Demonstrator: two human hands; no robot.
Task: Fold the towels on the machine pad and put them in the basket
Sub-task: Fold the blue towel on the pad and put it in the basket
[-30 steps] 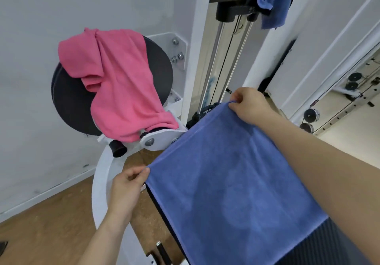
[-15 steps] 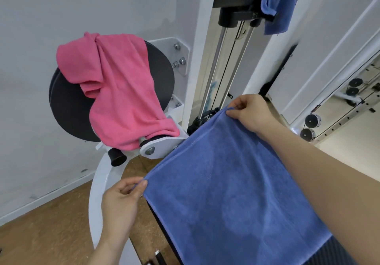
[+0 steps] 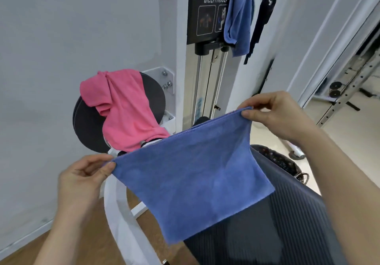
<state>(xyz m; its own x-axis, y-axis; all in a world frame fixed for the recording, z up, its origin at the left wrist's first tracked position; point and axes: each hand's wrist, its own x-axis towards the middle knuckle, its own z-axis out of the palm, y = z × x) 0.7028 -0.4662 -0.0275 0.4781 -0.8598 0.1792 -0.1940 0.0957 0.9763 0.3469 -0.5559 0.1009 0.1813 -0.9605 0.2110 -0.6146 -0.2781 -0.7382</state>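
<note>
Blue towel point(image 3: 191, 174) now lifted off the machine pad point(image 3: 287, 223). Left hand point(image 3: 82, 174) and right hand point(image 3: 281, 116) each pinch a top corner. Fold looks next.

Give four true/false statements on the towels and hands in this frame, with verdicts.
1. The left hand and the right hand each pinch a top corner of the blue towel. True.
2. The pink towel hangs crumpled over the round black pad. True.
3. The blue towel has been put away. False: it hangs from the hands; the basket stands behind it, to the right.
4. No other towel is in view. False: a second blue towel hangs by the BICEP/TRICEP sign.
</note>
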